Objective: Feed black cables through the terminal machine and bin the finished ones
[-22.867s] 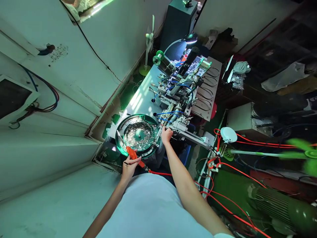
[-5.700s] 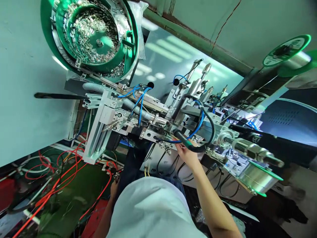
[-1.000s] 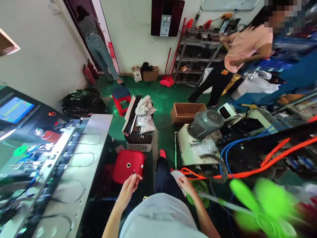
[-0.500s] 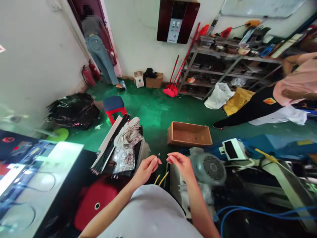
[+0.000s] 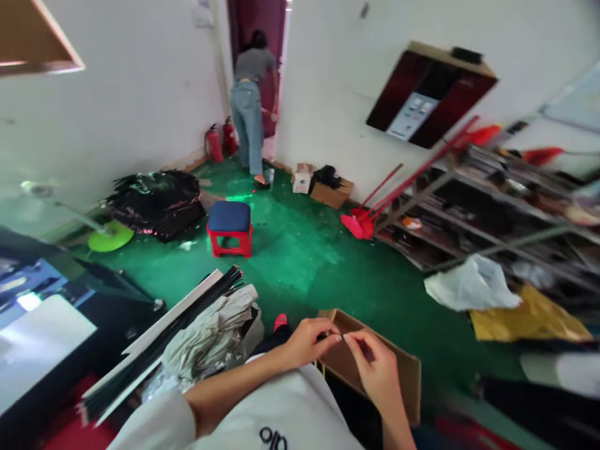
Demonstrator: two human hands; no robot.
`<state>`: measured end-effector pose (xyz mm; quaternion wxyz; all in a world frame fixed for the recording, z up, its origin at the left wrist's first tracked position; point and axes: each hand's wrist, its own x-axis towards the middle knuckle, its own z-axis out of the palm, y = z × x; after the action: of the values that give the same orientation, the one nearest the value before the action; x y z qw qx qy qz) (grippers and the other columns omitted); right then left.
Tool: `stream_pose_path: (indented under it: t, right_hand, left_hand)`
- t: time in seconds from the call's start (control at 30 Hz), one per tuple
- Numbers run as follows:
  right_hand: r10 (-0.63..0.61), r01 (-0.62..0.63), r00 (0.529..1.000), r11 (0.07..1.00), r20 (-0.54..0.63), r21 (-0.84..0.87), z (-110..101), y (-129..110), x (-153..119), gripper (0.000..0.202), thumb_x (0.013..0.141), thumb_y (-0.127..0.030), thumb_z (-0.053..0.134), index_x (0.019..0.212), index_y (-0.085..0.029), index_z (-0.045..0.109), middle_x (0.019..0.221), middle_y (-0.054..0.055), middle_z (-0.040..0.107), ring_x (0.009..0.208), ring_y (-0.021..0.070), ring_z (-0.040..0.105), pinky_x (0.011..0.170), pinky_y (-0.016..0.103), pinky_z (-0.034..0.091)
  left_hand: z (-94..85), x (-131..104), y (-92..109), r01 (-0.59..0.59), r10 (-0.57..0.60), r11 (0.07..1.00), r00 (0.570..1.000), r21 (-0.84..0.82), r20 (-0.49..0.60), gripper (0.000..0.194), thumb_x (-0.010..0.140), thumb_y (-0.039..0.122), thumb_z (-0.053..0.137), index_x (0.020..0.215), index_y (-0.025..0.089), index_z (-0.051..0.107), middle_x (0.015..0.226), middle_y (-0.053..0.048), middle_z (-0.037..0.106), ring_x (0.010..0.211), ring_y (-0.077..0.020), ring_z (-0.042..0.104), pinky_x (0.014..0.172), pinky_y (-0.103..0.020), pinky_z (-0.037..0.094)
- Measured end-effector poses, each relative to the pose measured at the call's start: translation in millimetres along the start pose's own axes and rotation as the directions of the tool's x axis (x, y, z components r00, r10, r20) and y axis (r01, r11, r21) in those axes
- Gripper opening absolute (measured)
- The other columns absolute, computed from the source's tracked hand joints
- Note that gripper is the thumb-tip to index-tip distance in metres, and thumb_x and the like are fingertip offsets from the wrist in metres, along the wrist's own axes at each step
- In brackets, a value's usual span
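Note:
My left hand (image 5: 312, 342) is closed in a pinch in front of my body, its fingertips nearly meeting those of my right hand (image 5: 372, 362). A tiny dark thing shows between the two sets of fingertips, too small to make out. My right hand is pinched too, above an open cardboard box (image 5: 407, 369). Left of my hands lie grey-white gloves (image 5: 206, 337) beside a bundle of long black strips (image 5: 187, 325) and a white strip.
A blue and red stool (image 5: 229, 222) stands ahead on the green floor. A person (image 5: 248, 100) bends at the doorway. Black bundles (image 5: 157, 203) lie by the left wall. Shelving (image 5: 497, 206), red brooms and white and yellow sacks are on the right. A machine is at lower left.
The view has swung left toward the doorway. My hands have come together at the fingertips, and the box now sits beneath them. The person at the door bends lower.

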<state>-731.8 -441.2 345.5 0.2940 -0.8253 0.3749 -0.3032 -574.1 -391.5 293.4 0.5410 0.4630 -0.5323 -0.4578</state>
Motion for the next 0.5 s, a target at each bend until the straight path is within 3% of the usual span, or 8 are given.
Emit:
stream_pose_path:
  t: [0.07,0.13,0.23,0.3,0.4,0.5]
  right_hand:
    - [-0.145,0.144,0.989,0.989,-0.033,-0.027,3,5,54,0.019,0.091,-0.03,0.058,0.078,-0.02,0.065,0.071,0.002,0.066,0.062,0.0152,0.062,0.059,0.024,0.049]
    - [-0.253,0.253,0.962,0.967,-0.105,-0.012,16,8,103,0.014,0.091,-0.025,0.059,0.079,-0.019,0.063,0.072,0.003,0.065,0.065,0.0152,0.062,0.062,0.025,0.05]
    - [-0.311,0.334,0.93,0.938,-0.198,0.094,49,14,172,0.012,0.09,-0.022,0.06,0.078,-0.019,0.061,0.071,0.003,0.062,0.064,0.015,0.06,0.06,0.026,0.049]
    - [-0.32,0.364,0.921,0.911,-0.221,0.196,76,19,218,0.014,0.09,-0.024,0.06,0.078,-0.018,0.059,0.07,0.002,0.06,0.064,0.0149,0.059,0.06,0.026,0.048]
    - [-0.311,0.369,0.926,0.865,-0.212,0.34,119,27,286,0.019,0.091,-0.028,0.059,0.076,-0.019,0.055,0.069,0.002,0.058,0.064,0.0148,0.057,0.062,0.027,0.048]
    - [-0.298,0.315,0.949,0.846,-0.108,0.431,159,35,356,0.023,0.091,-0.034,0.059,0.076,-0.018,0.054,0.071,0.003,0.056,0.066,0.0154,0.057,0.064,0.028,0.047]
  left_hand:
    - [-16.2,41,3,-0.016,0.002,0.994,0.991,-0.111,-0.131,0.036,0.088,0.048,0.054,0.078,0.015,0.065,0.074,-0.002,0.056,0.068,-0.0117,0.052,0.064,-0.022,0.038]
    - [-33.7,75,7,0.011,-0.082,0.956,0.97,-0.295,-0.228,0.043,0.082,0.056,0.058,0.075,0.014,0.062,0.07,-0.001,0.053,0.062,-0.0104,0.05,0.059,-0.022,0.038]
    - [-64.1,119,9,0.03,-0.217,0.84,0.934,-0.542,-0.285,0.052,0.074,0.066,0.062,0.075,0.014,0.056,0.058,0.004,0.049,0.05,-0.007,0.043,0.051,-0.02,0.033]
    - [-88.5,146,8,-0.016,-0.253,0.792,0.901,-0.61,-0.352,0.053,0.07,0.067,0.065,0.074,0.015,0.053,0.054,0.005,0.047,0.049,-0.006,0.042,0.05,-0.02,0.031]
    - [-129.7,189,3,-0.134,-0.273,0.767,0.817,-0.627,-0.508,0.054,0.066,0.066,0.069,0.072,0.015,0.05,0.053,0.007,0.046,0.048,-0.0051,0.041,0.048,-0.019,0.028]
    - [-173.4,235,-6,-0.255,-0.298,0.75,0.692,-0.61,-0.657,0.057,0.063,0.068,0.07,0.07,0.016,0.047,0.049,0.008,0.043,0.045,-0.0042,0.036,0.046,-0.019,0.026]
